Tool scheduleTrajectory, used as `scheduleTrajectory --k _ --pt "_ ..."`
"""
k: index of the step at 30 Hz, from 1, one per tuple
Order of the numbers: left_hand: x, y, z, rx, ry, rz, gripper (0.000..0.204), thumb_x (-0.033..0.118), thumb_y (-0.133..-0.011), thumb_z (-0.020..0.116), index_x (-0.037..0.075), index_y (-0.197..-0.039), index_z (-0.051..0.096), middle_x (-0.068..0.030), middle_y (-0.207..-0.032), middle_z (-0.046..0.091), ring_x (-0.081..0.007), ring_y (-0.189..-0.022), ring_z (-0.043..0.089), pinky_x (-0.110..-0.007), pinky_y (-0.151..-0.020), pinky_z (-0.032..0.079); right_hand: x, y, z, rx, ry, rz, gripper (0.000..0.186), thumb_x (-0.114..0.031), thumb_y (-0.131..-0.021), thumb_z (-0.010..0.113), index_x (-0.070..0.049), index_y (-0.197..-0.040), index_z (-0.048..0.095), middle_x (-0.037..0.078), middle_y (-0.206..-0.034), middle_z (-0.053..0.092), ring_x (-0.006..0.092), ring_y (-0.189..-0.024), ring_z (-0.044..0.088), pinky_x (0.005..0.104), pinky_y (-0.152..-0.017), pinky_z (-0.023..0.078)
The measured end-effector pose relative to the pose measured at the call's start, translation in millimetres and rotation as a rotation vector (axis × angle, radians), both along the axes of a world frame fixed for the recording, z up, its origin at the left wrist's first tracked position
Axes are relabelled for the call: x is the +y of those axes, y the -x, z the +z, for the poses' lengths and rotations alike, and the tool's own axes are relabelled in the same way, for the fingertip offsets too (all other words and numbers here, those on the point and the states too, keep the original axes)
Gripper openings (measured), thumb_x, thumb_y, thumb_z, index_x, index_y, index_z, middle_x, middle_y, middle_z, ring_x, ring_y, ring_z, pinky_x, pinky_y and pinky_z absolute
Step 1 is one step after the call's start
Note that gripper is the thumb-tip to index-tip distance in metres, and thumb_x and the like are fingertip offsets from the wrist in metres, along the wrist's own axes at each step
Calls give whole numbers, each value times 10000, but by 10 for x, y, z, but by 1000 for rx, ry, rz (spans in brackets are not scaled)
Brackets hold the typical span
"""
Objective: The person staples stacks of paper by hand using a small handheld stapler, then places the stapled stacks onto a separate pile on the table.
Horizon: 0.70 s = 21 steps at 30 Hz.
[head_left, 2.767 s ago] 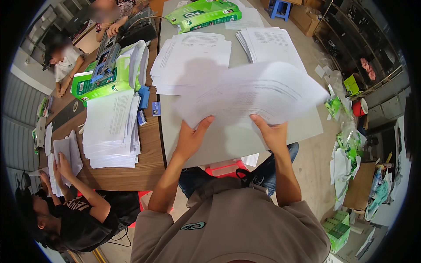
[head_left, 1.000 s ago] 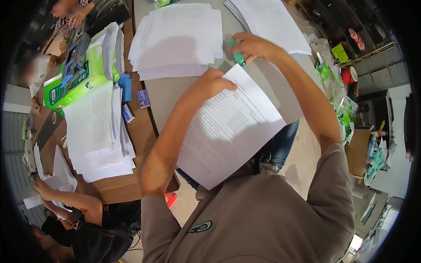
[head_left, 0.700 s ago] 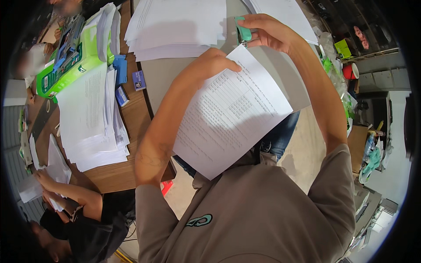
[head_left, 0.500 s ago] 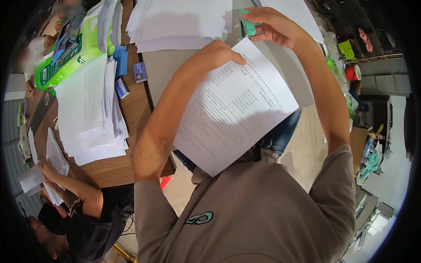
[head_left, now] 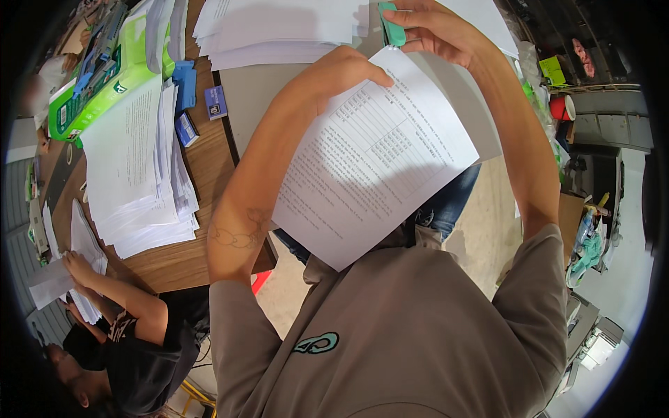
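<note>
My left hand (head_left: 341, 75) is closed on the upper left edge of a printed sheet (head_left: 383, 164), its thumb lying on the face. The sheet hangs tilted above my lap and carries text and a table; whether more pages lie beneath it, I cannot tell. In my right hand (head_left: 440, 33) is a small green stapler (head_left: 394, 29), gripped between thumb and fingers. The stapler's lower end meets the sheet's top corner. Its jaws are too small and partly covered to make out.
Loose white papers (head_left: 279, 35) lie at the far side of the grey table (head_left: 240, 97). On the wooden table (head_left: 209, 164) at left are a paper stack (head_left: 129, 167), a green package (head_left: 104, 104) and small blue boxes (head_left: 216, 102). Another person's hand (head_left: 80, 268) holds papers at far left.
The whole view has shifted slightly, so most things sit a little higher. Both hands keep their hold, with the stapler still at the sheet's corner.
</note>
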<state>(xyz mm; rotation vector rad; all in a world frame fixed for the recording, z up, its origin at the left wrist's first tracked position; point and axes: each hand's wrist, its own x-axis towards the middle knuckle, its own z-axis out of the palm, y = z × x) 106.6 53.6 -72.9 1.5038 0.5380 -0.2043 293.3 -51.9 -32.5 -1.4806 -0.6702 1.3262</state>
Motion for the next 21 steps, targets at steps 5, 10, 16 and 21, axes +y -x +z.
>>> scheduleTrajectory --k 5,10,16,21 --pt "0 6 17 11 8 8 421 223 -739 750 -107 -995 699 -228 -925 701 -283 -819 696 -333 -748 527 11 -25 -42 -9 -3 22 179 -171 -935 682 -19 -1009 624 35 -808 671 88 -644 664 203 -566 578" --pt "13 8 0 1 5 -6 429 222 -745 745 -113 -1009 692 -235 -937 699 -291 -818 700 -332 -749 531 14 -31 -64 6 -20 28 190 -178 -928 695 -18 -1002 623 36 -823 670 82 -652 657 196 -545 561" --pt "5 -2 -3 7 12 -12 439 221 -754 737 -119 -1027 688 -237 -947 699 -290 -827 701 -331 -755 533 3 -53 -88 7 -27 30 191 -175 -933 687 -12 -1011 623 41 -837 673 93 -671 664 202 -567 570" --pt "24 -1 -50 -8 23 2 424 213 -760 728 -117 -1024 689 -233 -944 699 -280 -844 697 -328 -763 529 60 60 -92 -18 -29 -4 219 -167 -929 685 10 -1051 644 53 -866 687 100 -696 674 200 -598 575"
